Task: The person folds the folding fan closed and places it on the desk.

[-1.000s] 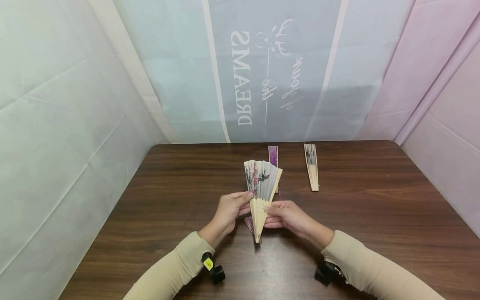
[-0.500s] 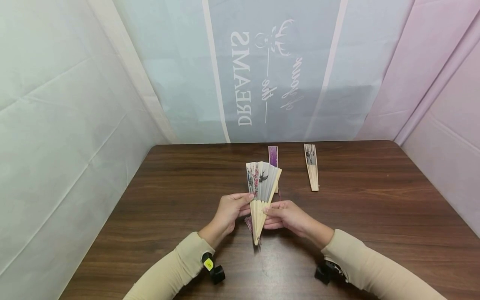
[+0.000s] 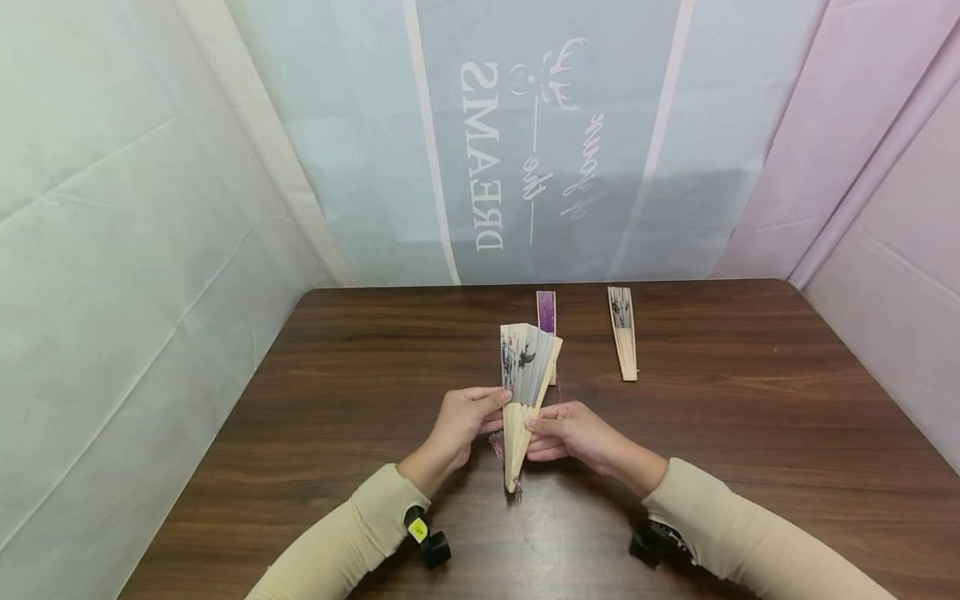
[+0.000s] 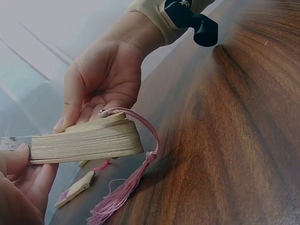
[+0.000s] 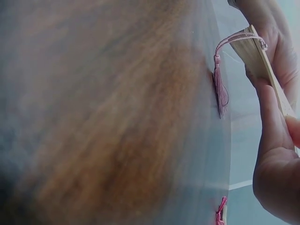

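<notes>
A folding fan [image 3: 525,375] with pale wooden ribs and a grey leaf, printed with a dark bird, is partly spread between my hands above the table. My left hand [image 3: 461,421] pinches its left edge, thumb in front. On its right edge, my right hand [image 3: 573,433] grips the outer rib between thumb and fingers. A pink tassel [image 4: 129,187] hangs by a cord from the pivot end, as the left wrist view shows. Stacked ribs [image 4: 84,143] face that camera. From the right wrist side, the fan [image 5: 258,56] appears edge-on with both hands around it.
Behind the held fan lies a closed purple fan [image 3: 547,310], partly covered by it. Farther right on the brown wooden table [image 3: 360,350] rests another closed fan [image 3: 622,333] with a grey printed leaf. Fabric walls [image 3: 375,167] stand behind and at both sides.
The held fan has narrowed: its left edge has moved right with my left fingers, and the pink print has folded out of sight. My right hand has barely moved.
</notes>
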The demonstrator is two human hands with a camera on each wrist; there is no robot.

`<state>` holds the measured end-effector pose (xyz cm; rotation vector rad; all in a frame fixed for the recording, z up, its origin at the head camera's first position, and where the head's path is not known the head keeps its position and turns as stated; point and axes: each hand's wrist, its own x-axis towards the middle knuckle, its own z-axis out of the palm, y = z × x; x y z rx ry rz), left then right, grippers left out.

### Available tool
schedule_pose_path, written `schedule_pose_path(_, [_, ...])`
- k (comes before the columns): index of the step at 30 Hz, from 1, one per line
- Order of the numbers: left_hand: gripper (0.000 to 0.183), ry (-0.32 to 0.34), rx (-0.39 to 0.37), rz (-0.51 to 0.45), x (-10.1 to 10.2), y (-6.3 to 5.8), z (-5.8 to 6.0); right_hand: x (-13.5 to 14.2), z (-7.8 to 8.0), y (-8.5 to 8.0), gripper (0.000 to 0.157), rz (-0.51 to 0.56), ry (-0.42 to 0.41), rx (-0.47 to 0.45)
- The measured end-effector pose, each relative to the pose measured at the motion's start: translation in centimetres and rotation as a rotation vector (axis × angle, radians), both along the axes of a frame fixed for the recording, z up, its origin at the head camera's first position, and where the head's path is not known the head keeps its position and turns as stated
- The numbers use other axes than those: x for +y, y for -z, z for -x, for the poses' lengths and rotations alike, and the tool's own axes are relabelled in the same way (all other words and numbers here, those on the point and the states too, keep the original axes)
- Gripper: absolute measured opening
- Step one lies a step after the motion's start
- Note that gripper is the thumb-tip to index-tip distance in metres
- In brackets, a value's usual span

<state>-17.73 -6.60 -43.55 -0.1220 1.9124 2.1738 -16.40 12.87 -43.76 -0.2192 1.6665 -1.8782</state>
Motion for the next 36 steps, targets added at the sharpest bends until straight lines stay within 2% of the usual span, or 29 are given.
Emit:
schedule_pose_path(8, [0.036,0.023,0.033,0.045,0.3,-0.2,-0.1,-0.1,0.0,-0.2,0.03,-0.023,0.014,0.018])
schedule_pose_path(15, [0.033,0.023,0.045,0.049,0.4,-0.2,-0.2,-0.3,0.0,-0.5,0.032,-0.1,0.014,0.071])
schedule_pose_path(23, [0.032,0.02,0.061,0.08,0.5,0.0,-0.1,-0.5,0.0,-0.7,0.033,-0.138,0.014,0.095])
schedule_pose_path(36, [0.032,0.031,0.097,0.115,0.6,-0.3,-0.5,-1.2,-0.4,-1.2,0.029,-0.202,0.052,0.123])
